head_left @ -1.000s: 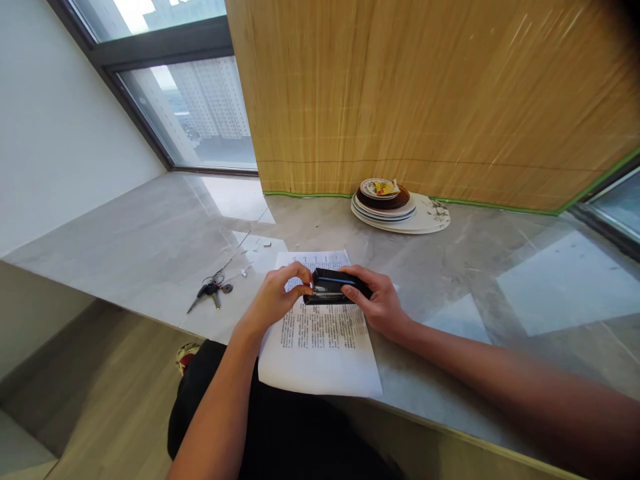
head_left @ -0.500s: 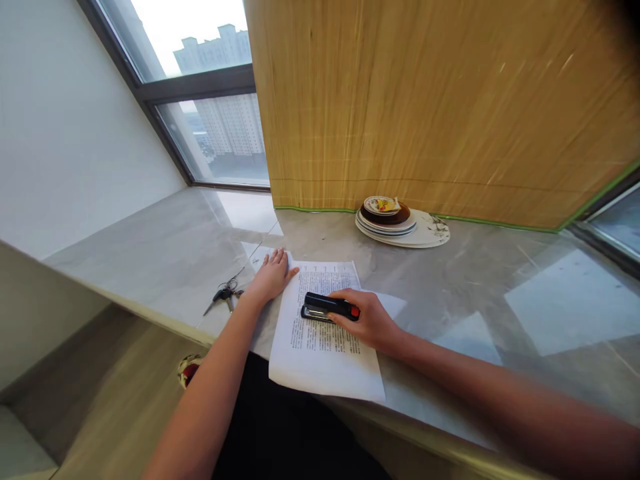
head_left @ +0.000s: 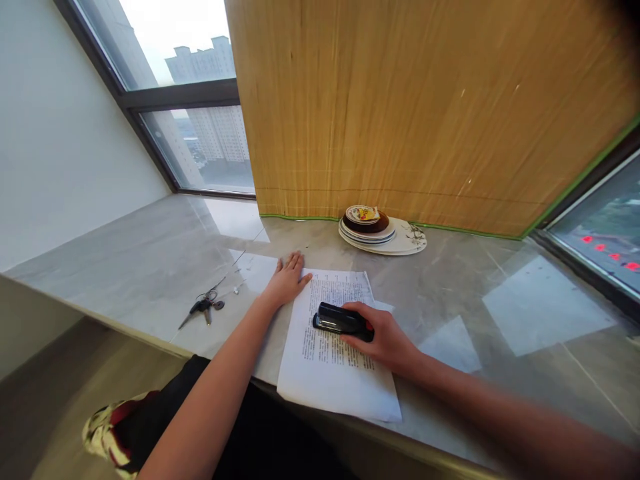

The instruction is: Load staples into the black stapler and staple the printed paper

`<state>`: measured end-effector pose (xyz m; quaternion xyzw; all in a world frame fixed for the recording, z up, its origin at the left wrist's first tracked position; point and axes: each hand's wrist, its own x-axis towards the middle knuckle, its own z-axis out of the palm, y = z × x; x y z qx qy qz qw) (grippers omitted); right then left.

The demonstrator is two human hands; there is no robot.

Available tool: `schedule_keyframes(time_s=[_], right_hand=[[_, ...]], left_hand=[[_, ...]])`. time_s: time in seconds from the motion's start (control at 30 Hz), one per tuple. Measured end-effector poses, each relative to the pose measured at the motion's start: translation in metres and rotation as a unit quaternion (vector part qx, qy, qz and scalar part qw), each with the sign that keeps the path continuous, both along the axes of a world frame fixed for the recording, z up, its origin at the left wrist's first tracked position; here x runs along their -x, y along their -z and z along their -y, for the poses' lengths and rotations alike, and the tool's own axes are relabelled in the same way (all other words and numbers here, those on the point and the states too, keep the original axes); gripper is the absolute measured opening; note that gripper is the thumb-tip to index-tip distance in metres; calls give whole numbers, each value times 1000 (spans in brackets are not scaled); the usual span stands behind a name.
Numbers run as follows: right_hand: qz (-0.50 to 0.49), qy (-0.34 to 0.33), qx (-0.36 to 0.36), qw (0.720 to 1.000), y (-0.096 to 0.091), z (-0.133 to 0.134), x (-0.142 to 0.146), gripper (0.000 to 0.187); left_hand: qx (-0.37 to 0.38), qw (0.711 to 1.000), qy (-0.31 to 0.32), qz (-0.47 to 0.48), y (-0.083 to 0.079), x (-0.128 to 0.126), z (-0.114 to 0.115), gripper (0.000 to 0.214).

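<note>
A black stapler point(head_left: 340, 320) with a red end lies on a printed sheet of paper point(head_left: 335, 363) on the grey stone counter point(head_left: 150, 260). My right hand point(head_left: 387, 340) is wrapped round the stapler's rear end. My left hand point(head_left: 287, 279) lies flat on the counter at the sheet's top left corner, fingers stretched out, holding nothing.
A bunch of keys point(head_left: 203, 307) lies left of the paper near the counter's front edge. A stack of plates point(head_left: 383, 230) stands at the back against a bamboo blind point(head_left: 425, 107). Windows sit at the far left and right.
My left hand left the stapler's front and moved up-left to lie flat by the paper's corner. My right hand kept hold of the stapler, which now rests on the sheet.
</note>
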<state>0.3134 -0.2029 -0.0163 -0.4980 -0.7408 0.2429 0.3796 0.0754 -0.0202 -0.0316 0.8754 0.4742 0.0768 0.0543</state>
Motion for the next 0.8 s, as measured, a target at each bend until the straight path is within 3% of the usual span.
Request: schedule_keyframes(time_s=[0.37, 0.63, 0.8], right_hand=[[-29, -20, 59, 998, 11, -4, -6, 41], [-30, -16, 50, 998, 7, -12, 0, 41], [-46, -38, 10, 998, 3, -14, 0, 42]], left_hand=[[10, 1000, -17, 20, -6, -1, 7, 61], [-32, 997, 2, 73, -5, 2, 10, 52], [-58, 993, 13, 100, -14, 5, 28, 39]])
